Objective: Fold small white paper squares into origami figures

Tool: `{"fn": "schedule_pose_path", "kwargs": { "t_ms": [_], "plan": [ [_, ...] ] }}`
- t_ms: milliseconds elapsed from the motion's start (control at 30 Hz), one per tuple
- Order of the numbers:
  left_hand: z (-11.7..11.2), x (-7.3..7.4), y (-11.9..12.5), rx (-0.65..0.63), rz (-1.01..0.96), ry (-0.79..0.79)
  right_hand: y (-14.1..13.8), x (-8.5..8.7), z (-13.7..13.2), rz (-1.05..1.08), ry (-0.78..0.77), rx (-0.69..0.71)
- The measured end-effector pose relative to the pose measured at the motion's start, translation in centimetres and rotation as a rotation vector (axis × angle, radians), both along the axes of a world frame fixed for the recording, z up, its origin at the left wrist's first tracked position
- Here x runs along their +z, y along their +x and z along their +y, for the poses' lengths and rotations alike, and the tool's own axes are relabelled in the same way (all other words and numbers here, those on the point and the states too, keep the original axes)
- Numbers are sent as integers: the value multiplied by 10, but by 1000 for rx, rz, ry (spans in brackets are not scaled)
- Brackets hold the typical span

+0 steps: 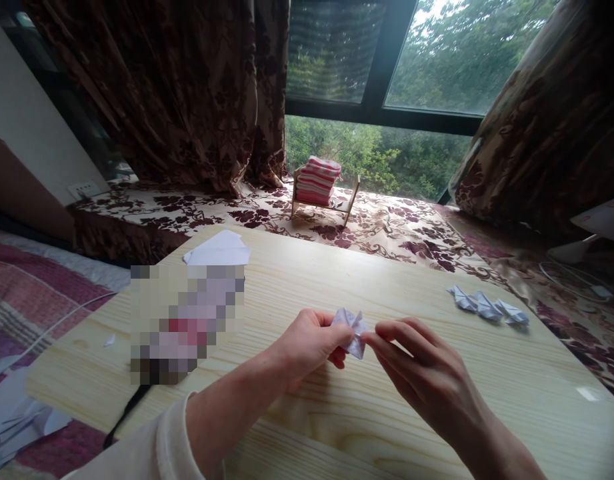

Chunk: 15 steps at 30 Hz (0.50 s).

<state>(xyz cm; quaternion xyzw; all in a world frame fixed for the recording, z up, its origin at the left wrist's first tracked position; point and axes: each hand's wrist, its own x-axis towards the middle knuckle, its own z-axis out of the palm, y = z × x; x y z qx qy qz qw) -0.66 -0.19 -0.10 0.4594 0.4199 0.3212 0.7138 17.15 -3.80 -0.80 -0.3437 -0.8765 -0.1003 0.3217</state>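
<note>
At the far left, white sheets [217,250]: they are lying flat on the counter [437,427] near its back left edge, well apart from your hands.
Your left hand [309,343]: you are pinching the left side of the folded paper [353,331], thumb and fingertips closed on it.
The folded paper: it is hanging just above the counter near the middle, between your two hands.
Your right hand [421,363]: you are gripping the paper's right edge, thumb and forefinger pressed together on it.
At the right, folded pieces [488,308]: they are sitting in a row near the counter's right edge, touching one another.
</note>
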Motion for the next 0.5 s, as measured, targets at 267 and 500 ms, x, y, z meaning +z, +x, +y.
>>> {"fn": "schedule_pose_path", "kwargs": {
  "t_ms": [267, 500],
  "plan": [
    [-2, 2, 0, -17, -10, 14, 0, 0, -1, 32, 32, 14],
    [-2, -3, 2, 121, 86, 236, -6, -6, 3, 445, -252, -165]
  ]
}}
